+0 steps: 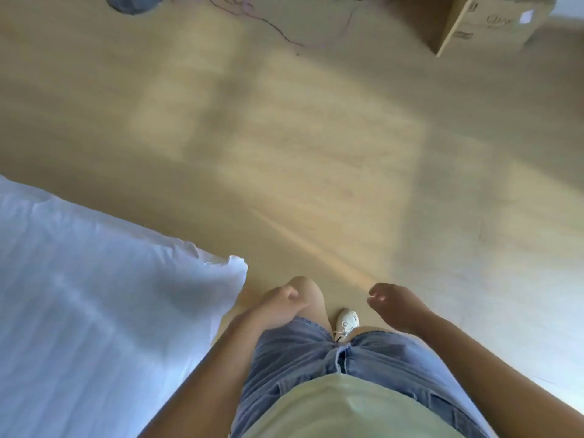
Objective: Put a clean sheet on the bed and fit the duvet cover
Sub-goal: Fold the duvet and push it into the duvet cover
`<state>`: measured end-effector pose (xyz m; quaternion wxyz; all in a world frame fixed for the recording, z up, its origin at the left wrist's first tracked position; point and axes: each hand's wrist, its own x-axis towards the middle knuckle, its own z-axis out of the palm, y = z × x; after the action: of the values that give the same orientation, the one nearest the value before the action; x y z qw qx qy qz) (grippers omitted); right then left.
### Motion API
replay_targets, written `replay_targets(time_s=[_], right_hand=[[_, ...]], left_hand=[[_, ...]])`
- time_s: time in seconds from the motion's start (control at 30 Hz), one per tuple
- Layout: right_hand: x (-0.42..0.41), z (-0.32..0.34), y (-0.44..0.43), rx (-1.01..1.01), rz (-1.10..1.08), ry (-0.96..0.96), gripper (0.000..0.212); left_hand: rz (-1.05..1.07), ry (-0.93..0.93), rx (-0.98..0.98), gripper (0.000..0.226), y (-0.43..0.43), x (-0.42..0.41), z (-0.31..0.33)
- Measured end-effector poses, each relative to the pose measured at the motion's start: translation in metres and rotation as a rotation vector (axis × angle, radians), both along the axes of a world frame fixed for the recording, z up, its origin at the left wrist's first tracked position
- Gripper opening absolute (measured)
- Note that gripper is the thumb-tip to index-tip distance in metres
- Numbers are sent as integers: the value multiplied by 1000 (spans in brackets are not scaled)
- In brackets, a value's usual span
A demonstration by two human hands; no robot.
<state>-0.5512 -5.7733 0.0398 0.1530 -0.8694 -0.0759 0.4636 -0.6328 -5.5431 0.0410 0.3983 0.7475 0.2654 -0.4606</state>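
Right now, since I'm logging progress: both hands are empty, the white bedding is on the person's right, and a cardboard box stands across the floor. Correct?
No: the head view shows the white bedding on the person's left. The rest is right.

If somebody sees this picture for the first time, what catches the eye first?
The white bedding fills the lower left, one corner jutting toward the middle. The left hand and the right hand hang empty, loosely curled, at the bottom centre over the wooden floor. A cardboard box stands at the top right.
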Motion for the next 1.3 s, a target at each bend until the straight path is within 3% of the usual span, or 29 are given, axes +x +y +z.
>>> replay_targets(time_s=[0.13,0.27,0.5,0.63,0.7,0.87,1.07,1.2,1.3], right_hand=[[114,-7,75,34,137,3,31],[224,-15,169,83,98,-40,28],[376,-9,324,59,284,-42,31],[447,-20,431,54,417,10,22],[487,-25,493,31,558,60,18],[577,-14,673,-25,865,22,28],[568,-8,905,-5,1182,12,31],[517,-13,1054,33,1282,80,32],[488,-5,1145,26,1279,100,30]], left_hand=[[194,-42,20,36,65,72,-9],[317,0,53,42,150,144,-26],[379,0,100,9,292,274,-18],[505,-30,56,10,370,336,-23],[583,-22,58,29,415,355,-29],[857,46,114,43,534,377,-26],[1401,-60,121,32,672,358,-20],[1560,-23,83,6,764,321,-33],[1629,28,69,11,843,287,-35]])
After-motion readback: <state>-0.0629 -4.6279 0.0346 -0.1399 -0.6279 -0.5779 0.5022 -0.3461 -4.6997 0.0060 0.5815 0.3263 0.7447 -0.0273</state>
